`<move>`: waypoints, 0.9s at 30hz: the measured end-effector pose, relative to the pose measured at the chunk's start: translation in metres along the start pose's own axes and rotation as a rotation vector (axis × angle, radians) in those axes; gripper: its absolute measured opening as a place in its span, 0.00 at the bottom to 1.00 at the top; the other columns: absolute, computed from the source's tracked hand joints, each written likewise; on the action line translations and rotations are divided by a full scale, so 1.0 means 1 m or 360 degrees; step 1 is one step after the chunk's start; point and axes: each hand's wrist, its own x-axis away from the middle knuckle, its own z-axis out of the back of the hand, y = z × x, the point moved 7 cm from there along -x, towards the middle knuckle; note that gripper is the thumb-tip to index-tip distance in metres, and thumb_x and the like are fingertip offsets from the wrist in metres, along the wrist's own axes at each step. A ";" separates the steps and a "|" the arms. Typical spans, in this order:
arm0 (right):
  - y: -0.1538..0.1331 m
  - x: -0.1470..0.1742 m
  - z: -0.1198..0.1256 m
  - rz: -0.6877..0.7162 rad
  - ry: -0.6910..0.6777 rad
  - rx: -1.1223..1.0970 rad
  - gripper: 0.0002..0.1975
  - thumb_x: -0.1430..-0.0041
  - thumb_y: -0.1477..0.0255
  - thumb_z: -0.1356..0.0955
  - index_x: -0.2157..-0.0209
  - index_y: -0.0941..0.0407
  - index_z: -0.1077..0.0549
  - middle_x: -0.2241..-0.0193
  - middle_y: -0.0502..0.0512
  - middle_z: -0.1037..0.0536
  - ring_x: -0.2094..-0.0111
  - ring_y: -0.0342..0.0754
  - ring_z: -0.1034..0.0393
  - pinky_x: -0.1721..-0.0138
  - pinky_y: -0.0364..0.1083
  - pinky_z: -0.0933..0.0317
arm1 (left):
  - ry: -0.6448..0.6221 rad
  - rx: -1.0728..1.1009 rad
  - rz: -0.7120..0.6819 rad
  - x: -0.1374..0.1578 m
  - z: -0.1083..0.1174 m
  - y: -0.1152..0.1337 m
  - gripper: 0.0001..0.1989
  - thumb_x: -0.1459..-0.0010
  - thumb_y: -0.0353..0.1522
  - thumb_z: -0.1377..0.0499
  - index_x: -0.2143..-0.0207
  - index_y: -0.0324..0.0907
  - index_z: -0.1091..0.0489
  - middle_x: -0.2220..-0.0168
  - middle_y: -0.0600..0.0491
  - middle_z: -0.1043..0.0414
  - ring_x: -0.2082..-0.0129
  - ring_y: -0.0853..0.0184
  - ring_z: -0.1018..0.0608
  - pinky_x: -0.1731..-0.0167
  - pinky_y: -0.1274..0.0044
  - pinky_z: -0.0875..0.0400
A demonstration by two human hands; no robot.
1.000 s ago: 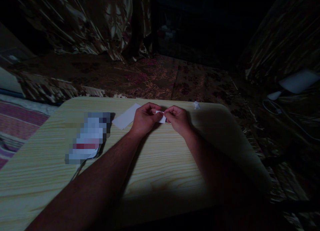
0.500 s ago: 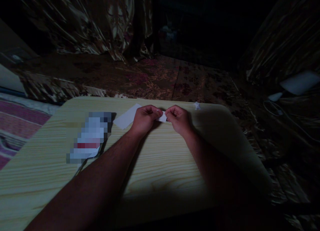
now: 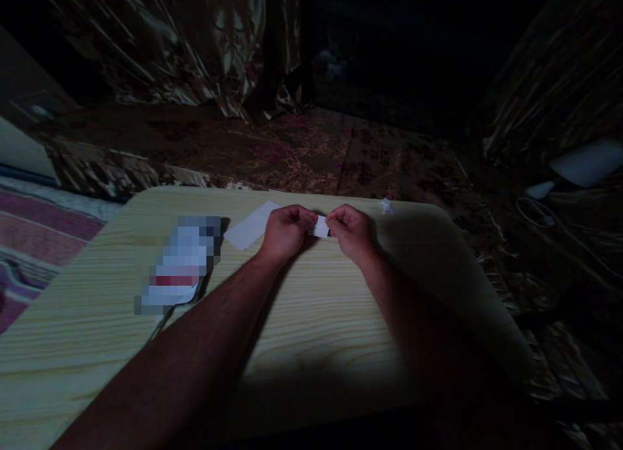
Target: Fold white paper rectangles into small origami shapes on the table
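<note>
A small white piece of paper (image 3: 320, 226) is stretched between my two hands, low over the table. My left hand (image 3: 287, 230) pinches its left end between thumb and fingers. On the right end, my right hand (image 3: 351, 230) has a similar pinch. My fingers cover both ends, so any folds there are hidden. Just left of my left hand lies a larger white sheet of paper (image 3: 249, 226), partly behind that hand. A small white folded paper star (image 3: 387, 206) rests beyond my right hand, by the table's far edge.
The pale wood-grain table (image 3: 311, 333) has rounded corners. On its left lies a blurred-out flat object (image 3: 182, 262) with a cable running toward me. Patterned brown cloth (image 3: 311, 145) spreads behind the table. A white device (image 3: 588, 163) with a cord stands off to the right.
The view has shifted slightly, moving most things a little to the right. My hands keep hold of the small paper, and slightly more of it shows between them.
</note>
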 end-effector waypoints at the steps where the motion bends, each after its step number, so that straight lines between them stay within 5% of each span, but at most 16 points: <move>1: 0.001 0.000 0.000 -0.0003 0.0009 0.0001 0.06 0.51 0.69 0.33 0.74 0.57 0.30 0.82 0.45 0.31 0.79 0.40 0.38 0.77 0.40 0.45 | 0.0011 -0.0025 -0.0010 0.000 0.000 0.000 0.10 0.53 0.37 0.36 0.77 0.37 0.28 0.79 0.53 0.29 0.80 0.72 0.32 0.79 0.79 0.39; 27: 0.012 -0.006 0.010 -0.0215 0.0087 -0.0247 0.05 0.55 0.70 0.32 0.77 0.56 0.32 0.88 0.43 0.34 0.84 0.39 0.41 0.81 0.39 0.48 | -0.0281 -0.0237 0.0021 0.003 -0.010 0.004 0.21 0.51 0.48 0.38 0.78 0.39 0.32 0.84 0.55 0.33 0.85 0.74 0.37 0.84 0.81 0.46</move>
